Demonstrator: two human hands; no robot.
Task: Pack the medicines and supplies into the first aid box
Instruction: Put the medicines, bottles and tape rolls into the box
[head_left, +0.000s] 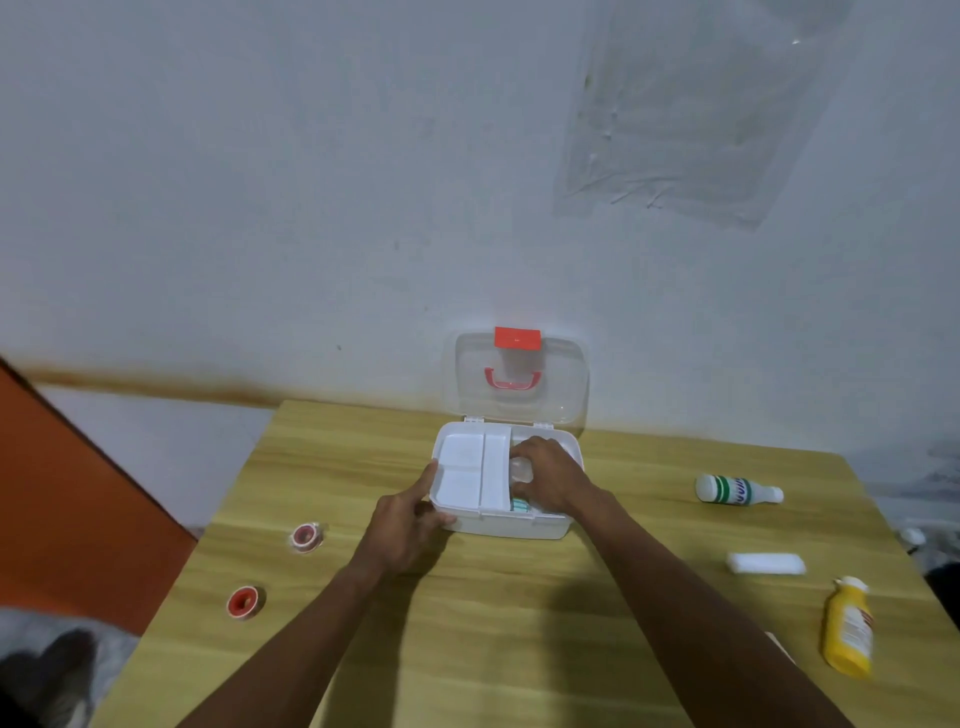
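Forearms nearest the lens. Left hand (402, 530) gripped the near-left corner of the first aid box (506, 525); right hand (545, 475) closed on a small clear item inside it. Lid (566, 384) stood open. Tape rolls (306, 537) lay left on the table (493, 623), bottles (737, 489) right.

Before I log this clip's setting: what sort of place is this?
Probably a plain room at home, not a clinic: a bare stained wall, a small wooden table pushed against it, and an orange panel at left.
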